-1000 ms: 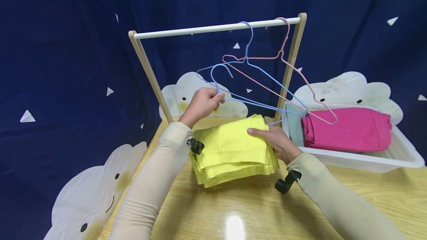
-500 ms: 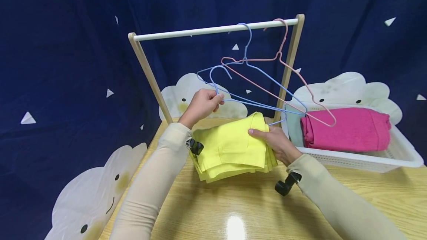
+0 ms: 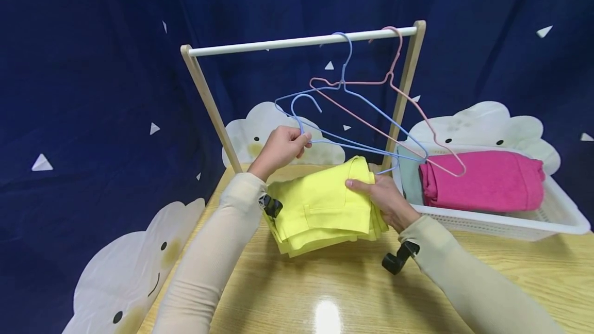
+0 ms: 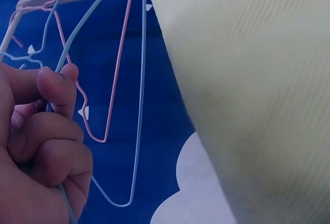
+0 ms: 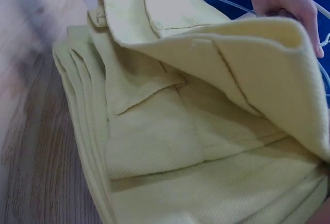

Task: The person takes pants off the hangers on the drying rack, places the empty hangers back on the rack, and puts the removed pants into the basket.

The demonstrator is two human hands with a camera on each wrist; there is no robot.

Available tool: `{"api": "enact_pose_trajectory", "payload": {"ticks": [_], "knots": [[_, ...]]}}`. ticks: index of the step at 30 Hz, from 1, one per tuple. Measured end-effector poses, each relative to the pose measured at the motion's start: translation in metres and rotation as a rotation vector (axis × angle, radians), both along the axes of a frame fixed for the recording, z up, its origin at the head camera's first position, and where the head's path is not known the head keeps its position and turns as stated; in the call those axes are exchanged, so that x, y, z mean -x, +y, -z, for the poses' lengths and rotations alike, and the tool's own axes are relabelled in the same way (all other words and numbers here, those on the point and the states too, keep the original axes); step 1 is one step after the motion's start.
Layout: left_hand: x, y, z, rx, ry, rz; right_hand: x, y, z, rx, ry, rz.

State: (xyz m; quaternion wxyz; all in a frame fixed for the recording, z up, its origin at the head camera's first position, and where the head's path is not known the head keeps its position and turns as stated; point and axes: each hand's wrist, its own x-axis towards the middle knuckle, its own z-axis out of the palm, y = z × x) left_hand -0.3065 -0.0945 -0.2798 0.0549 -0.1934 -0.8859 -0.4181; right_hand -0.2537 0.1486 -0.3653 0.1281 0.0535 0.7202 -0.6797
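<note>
My left hand (image 3: 281,149) pinches a blue wire clothes hanger (image 3: 302,123) at the base of its hook. Its other end slants down to the right, toward the far edge of a thick, folded yellow garment (image 3: 325,205). My right hand (image 3: 389,197) grips the garment's right side, thumb on top and fingers underneath, out of sight. In the left wrist view, the thumb and curled fingers of the left hand (image 4: 49,131) close round the hanger wire. In the right wrist view, the garment's (image 5: 154,131) layers and seams show, the top fold gaping open.
Behind, a second blue hanger (image 3: 343,66) and a pink hanger (image 3: 396,55) hang from the white rail (image 3: 260,45) of a wooden-legged rack. A white basket (image 3: 492,223) at the right holds a folded pink garment (image 3: 487,182) and a pale green cloth (image 3: 410,182). Everything stands on a wooden table (image 3: 274,293).
The garment's lower edge has risen slightly from a second ago. The held hanger's hook sits a little lower. Both hands keep their hold.
</note>
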Motion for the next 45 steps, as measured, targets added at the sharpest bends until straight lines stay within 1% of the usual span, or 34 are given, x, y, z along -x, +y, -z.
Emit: {"api": "enact_pose_trajectory", "payload": {"ticks": [12, 15, 18, 24, 30, 35, 40, 45], "knots": [[0.002, -0.001, 0.004, 0.004, -0.007, -0.008, -0.001, -0.002, -0.003, -0.027, 0.018, 0.009], [0.002, -0.002, 0.005, 0.012, 0.008, -0.013, -0.002, -0.002, -0.004, -0.024, 0.015, 0.009], [0.002, -0.002, 0.006, 0.013, 0.03, -0.011, -0.003, -0.001, -0.005, -0.019, 0.02, 0.004], [0.003, -0.002, 0.008, -0.003, 0.081, -0.003, -0.004, 0.002, -0.006, -0.03, 0.062, -0.009], [0.004, -0.001, 0.013, -0.024, 0.181, -0.008, -0.006, 0.003, -0.01, -0.013, 0.081, -0.017], [0.007, 0.0, 0.016, -0.029, 0.263, -0.014, -0.006, 0.004, -0.011, 0.015, 0.093, -0.015], [0.008, 0.0, 0.018, -0.018, 0.279, -0.007, -0.004, 0.007, -0.009, 0.057, 0.096, -0.023], [0.01, -0.001, 0.02, -0.035, 0.276, -0.029, -0.003, 0.011, -0.008, 0.071, 0.101, -0.04]]}}
